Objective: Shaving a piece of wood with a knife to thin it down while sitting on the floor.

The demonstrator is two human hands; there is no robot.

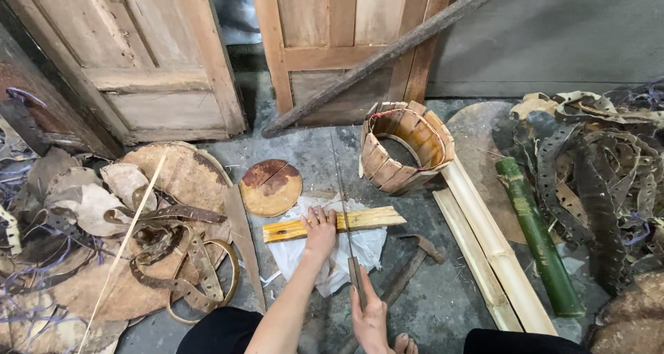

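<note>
My left hand (319, 231) presses flat on a split yellow bamboo slat (377, 219) that lies crosswise on a white cloth (372, 247) on the concrete floor. My right hand (369, 314) grips the handle of a long thin blade (341, 188), which runs away from me across the slat, just right of my left fingers. A round wooden disc (270, 186), cracked down the middle, lies beyond the slat to the left. An open ring of upright wooden staves (404, 146), bound with cord, stands beyond the slat to the right.
A hammer (415, 257) lies right of the cloth. Pale split bamboo halves (484, 247) and a green bamboo tube (536, 233) lie further right, beside a heap of punched strips (602, 167). Bark pieces and rings (173, 257) cover the left floor. Wooden doors (159, 57) and a leaning pole (394, 50) stand behind.
</note>
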